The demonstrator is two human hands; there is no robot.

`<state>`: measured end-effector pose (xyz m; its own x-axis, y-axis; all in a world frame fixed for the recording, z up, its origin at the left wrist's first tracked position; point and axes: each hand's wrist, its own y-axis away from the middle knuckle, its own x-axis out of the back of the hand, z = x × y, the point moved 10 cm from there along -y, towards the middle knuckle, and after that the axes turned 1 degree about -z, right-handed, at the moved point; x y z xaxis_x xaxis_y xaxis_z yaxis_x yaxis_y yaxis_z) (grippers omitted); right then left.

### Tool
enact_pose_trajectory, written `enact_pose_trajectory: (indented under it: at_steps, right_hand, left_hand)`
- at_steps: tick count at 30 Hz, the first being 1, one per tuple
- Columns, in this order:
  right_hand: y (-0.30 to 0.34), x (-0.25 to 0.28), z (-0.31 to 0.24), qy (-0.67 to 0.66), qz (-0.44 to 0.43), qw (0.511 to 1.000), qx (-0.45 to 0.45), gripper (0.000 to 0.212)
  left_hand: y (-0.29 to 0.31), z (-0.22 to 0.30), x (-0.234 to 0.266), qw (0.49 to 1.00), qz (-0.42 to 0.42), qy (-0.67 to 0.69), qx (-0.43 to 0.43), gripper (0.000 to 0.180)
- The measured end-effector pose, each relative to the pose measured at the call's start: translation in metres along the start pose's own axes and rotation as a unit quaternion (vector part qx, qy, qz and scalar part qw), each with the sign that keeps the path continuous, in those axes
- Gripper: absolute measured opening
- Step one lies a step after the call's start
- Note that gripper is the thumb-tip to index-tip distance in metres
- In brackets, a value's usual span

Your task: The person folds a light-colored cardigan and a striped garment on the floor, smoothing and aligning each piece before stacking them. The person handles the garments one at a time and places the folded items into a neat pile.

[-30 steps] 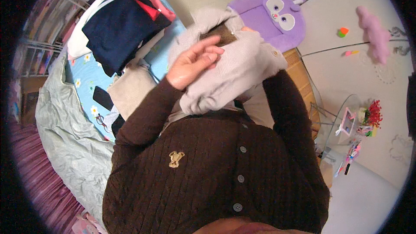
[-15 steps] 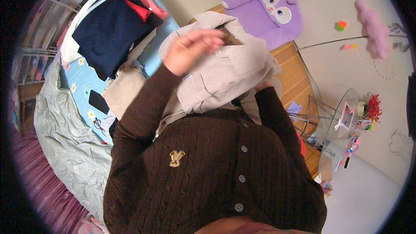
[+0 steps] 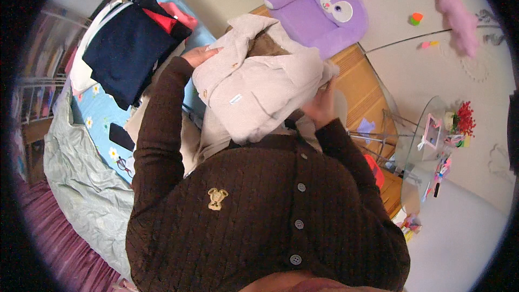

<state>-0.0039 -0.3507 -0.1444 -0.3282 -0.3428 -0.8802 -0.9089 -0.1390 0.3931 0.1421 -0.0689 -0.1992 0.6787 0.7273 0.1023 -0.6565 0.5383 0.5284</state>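
Observation:
A beige jacket (image 3: 254,89) lies in a folded bundle across my lap, collar at the far end. Brown lining shows inside its neck opening, and a small white tag sits on the front. My left hand (image 3: 202,55) grips the jacket's far left edge; most of its fingers are hidden beneath the cloth. At the right side, my right hand (image 3: 323,106) holds the jacket's edge with bent fingers, slightly blurred.
On the left, a blue flowered bed (image 3: 89,109) carries a pile of dark navy clothes (image 3: 124,48), a black phone (image 3: 121,136) and glasses (image 3: 124,166). A purple plush seat (image 3: 319,19) is ahead on wooden flooring (image 3: 359,89). A glass table (image 3: 413,176) stands right.
My left hand has come down from above the jacket to its left edge. My right hand has moved up into fuller view at the right edge. The view has shifted slightly.

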Motion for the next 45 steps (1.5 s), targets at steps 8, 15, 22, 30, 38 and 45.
enact_pose_trajectory:
  at_steps: [8,15,22,30,38,45]
  right_hand:
    - [-0.076,-0.073,-0.057,0.353,-0.09,0.925,0.107,0.068]
    - [-0.114,-0.023,-0.009,0.447,-0.029,0.894,0.011,0.068]
    - [-0.074,-0.033,0.009,0.375,-0.035,0.92,-0.109,0.066]
    - [-0.051,-0.05,0.016,0.47,-0.066,0.865,-0.165,0.062]
    - [-0.079,-0.019,-0.018,0.58,-0.003,0.815,-0.015,0.053]
    - [-0.045,-0.149,-0.016,0.775,-0.201,0.489,0.345,0.046]
  left_hand:
    - [0.113,0.096,-0.023,0.98,0.081,0.145,-0.106,0.065]
    - [0.134,0.019,-0.08,0.968,0.112,0.226,-0.016,0.068]
    - [0.116,-0.016,-0.057,0.9,0.132,0.416,-0.01,0.072]
    - [0.103,0.02,-0.035,0.871,0.172,0.411,-0.208,0.066]
    - [0.092,-0.006,-0.045,0.888,0.179,0.413,-0.093,0.068]
    - [0.103,-0.013,-0.003,0.877,0.333,0.338,-0.072,0.068]
